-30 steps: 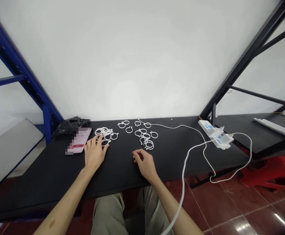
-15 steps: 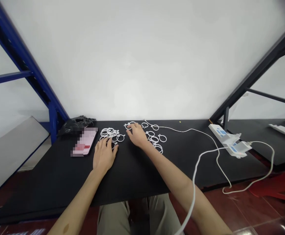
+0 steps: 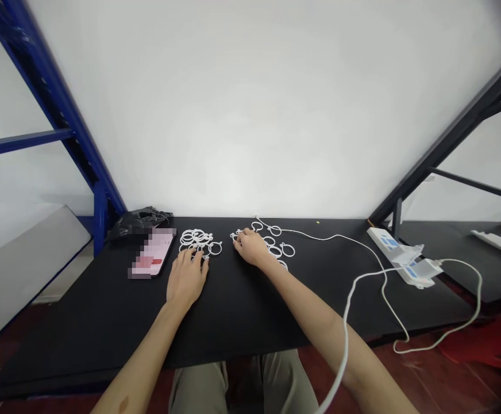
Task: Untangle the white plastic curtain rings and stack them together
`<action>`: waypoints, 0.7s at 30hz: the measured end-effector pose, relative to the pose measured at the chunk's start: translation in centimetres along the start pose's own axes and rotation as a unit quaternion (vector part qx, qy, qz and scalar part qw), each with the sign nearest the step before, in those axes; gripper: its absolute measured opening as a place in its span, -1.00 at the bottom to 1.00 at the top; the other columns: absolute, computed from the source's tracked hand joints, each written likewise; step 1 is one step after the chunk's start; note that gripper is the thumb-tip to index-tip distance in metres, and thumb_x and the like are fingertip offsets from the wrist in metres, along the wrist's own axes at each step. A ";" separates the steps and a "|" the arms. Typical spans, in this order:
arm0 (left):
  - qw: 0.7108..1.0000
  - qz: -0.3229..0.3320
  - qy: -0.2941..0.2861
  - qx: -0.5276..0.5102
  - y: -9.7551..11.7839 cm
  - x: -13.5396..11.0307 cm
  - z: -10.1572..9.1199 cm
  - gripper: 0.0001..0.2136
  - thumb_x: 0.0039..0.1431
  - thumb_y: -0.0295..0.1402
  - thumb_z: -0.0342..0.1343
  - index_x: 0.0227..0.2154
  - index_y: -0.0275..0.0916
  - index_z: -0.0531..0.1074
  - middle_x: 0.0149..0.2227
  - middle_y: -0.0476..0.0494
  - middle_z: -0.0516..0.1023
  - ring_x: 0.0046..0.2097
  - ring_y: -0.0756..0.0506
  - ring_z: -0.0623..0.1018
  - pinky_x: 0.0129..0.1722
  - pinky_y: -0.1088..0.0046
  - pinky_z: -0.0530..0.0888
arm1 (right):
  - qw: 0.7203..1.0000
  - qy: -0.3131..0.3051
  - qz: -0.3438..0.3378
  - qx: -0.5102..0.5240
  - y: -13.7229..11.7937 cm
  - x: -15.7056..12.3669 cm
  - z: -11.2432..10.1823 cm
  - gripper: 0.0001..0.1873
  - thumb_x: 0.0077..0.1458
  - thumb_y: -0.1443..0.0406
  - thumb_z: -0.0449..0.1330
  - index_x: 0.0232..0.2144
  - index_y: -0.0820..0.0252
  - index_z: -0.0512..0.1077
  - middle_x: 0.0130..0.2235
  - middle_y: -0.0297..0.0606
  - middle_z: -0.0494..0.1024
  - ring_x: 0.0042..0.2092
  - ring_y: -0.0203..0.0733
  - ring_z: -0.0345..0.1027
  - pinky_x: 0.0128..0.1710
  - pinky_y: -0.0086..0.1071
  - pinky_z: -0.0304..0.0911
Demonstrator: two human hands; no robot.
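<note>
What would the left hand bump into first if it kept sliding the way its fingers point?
Probably the pile of white rings: the left hand lies flat on the black table, fingertips already at that pile's near edge.

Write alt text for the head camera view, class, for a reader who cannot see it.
Two bare hands rest on a black table: the left hand touches a pile of white rings, the right hand lies on scattered rings. A phone lies left; a white power strip right.
</note>
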State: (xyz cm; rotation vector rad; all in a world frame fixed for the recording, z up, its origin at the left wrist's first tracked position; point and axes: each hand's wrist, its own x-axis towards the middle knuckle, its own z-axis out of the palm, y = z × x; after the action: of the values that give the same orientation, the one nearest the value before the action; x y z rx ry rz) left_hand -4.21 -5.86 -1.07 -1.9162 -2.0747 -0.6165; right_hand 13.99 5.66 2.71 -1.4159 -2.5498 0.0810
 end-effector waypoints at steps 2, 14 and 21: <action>1.000 0.004 -0.003 0.001 0.0 0.0 -0.1 -0.69 0.32 -0.27 -0.10 -0.08 -0.27 0.47 0.00 -0.33 0.48 0.06 -0.31 0.40 -0.03 0.13 0.42 | 1.000 0.005 0.002 0.002 0.3 -0.9 -0.7 -0.70 0.33 0.27 -0.01 -0.25 0.25 0.50 -0.12 -0.03 0.51 -0.11 -0.07 0.42 -0.09 -0.28 0.25; 1.000 0.016 0.001 0.024 -0.3 -0.2 0.3 -0.70 0.32 -0.27 -0.12 -0.11 -0.27 0.46 -0.07 -0.30 0.50 -0.02 -0.29 0.43 -0.11 0.17 0.42 | 0.996 0.069 -0.031 0.054 1.5 -5.2 -2.8 -0.71 0.33 0.32 0.00 -0.21 0.23 0.53 -0.08 -0.14 0.57 -0.06 -0.12 0.37 -0.02 -0.30 0.23; 1.000 0.016 -0.002 0.024 -0.1 -0.1 -0.2 -0.71 0.31 -0.28 -0.13 -0.15 -0.25 0.47 -0.10 -0.28 0.52 -0.04 -0.29 0.44 -0.13 0.18 0.41 | 0.991 0.082 -0.069 0.076 1.8 -6.3 -3.0 -0.69 0.32 0.34 0.01 -0.26 0.22 0.57 -0.06 -0.12 0.57 -0.08 -0.09 0.35 0.00 -0.20 0.23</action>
State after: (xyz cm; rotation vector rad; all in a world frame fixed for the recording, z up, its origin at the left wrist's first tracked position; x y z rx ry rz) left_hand -4.35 -6.06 -0.97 -1.9222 -2.0384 -0.5523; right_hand 19.39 1.11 4.26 -1.1373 -2.4413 0.1282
